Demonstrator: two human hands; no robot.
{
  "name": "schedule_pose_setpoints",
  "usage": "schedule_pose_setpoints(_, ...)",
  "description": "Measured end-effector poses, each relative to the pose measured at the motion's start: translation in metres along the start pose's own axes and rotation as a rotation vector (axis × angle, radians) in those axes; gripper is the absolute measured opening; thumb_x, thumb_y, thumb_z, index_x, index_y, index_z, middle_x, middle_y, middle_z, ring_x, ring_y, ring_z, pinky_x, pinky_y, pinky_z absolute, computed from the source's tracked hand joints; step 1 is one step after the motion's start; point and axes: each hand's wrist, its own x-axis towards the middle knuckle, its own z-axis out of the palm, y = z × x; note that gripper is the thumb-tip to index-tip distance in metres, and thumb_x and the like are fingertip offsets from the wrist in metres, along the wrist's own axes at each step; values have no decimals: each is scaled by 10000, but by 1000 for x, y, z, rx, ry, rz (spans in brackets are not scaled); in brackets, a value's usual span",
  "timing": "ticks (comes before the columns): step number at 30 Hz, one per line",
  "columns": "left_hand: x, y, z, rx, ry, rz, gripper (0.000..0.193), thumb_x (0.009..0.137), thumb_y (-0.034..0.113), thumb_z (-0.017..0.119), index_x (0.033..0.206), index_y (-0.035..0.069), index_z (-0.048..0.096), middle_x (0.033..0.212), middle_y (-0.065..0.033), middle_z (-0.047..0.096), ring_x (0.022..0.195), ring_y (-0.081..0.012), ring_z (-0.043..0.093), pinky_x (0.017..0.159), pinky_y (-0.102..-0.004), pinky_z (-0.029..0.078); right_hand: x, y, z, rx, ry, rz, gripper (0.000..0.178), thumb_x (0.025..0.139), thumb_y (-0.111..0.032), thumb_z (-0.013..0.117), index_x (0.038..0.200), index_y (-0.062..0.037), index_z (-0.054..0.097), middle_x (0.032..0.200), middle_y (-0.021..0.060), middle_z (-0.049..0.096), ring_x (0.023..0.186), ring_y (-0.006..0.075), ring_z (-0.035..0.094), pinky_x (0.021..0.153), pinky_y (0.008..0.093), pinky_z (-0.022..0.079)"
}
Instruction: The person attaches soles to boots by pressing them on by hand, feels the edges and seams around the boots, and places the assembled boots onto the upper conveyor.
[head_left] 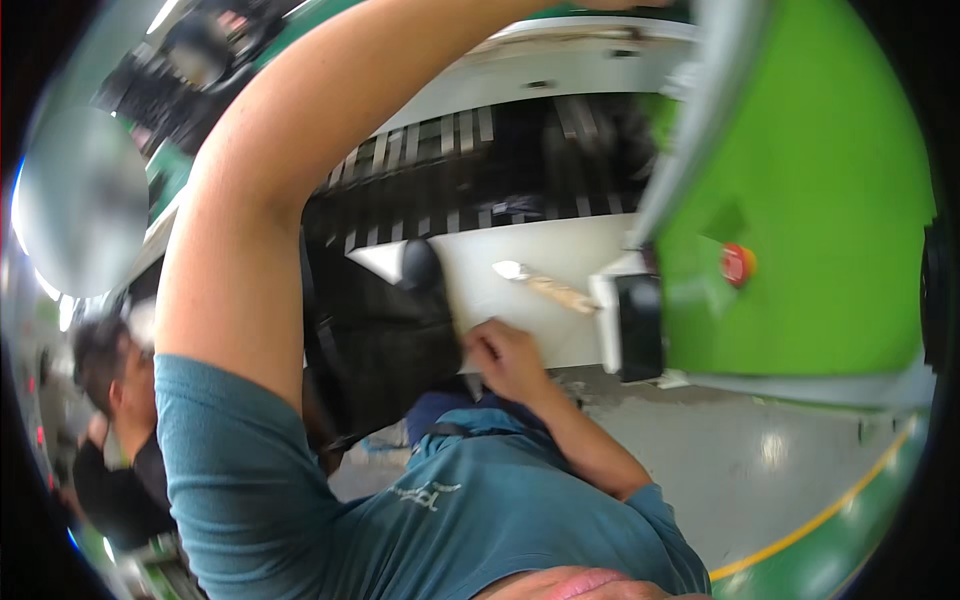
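Observation:
My left arm reaches up and across the view. Only a sliver of my left hand [615, 4] shows at the top edge, and its fingers are cut off. Low in the middle, my right hand [508, 360] is closed with curled fingers at the near edge of a white panel [480, 290]. What it holds, if anything, is hidden. Left of it lies a large black sheet-like thing or cover [380, 340], with a dark rounded piece [421, 266] at its top. On the panel, beyond my right hand, rests a slim tan object with a white tip [548, 286], slightly blurred.
A black slatted machine bed [440, 190] spans behind the panel. To the right stand a green machine housing [820, 180] with a red push button [737, 264], and a black-and-white box [638, 325]. Another person [115, 400] is at the left. Grey floor [740, 450] shows lower right.

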Motion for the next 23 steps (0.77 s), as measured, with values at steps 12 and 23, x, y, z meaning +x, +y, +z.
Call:
schedule_pose_setpoints(12, 89, -144, 75, -118, 94, 241, 608, 969, 399, 766, 1441, 41, 629, 1380, -277, 713, 1310, -453, 667, 1121, -511, 517, 2, 3, 1, 24, -9, -88, 177, 1042, -199, 743, 959, -51, 694, 860, 144, 697, 749, 392, 697, 686, 475, 543)
schedule_pose_setpoints(23, 26, -118, -7, -78, -56, 219, 459, 1130, 331, 586, 1449, 2, 604, 1464, -335, 651, 1412, -444, 617, 1166, -515, 479, -5, 18, 4, -37, -15, -177, 211, 1047, -216, 743, 958, -45, 657, 855, 142, 689, 756, 395, 701, 673, 489, 536)
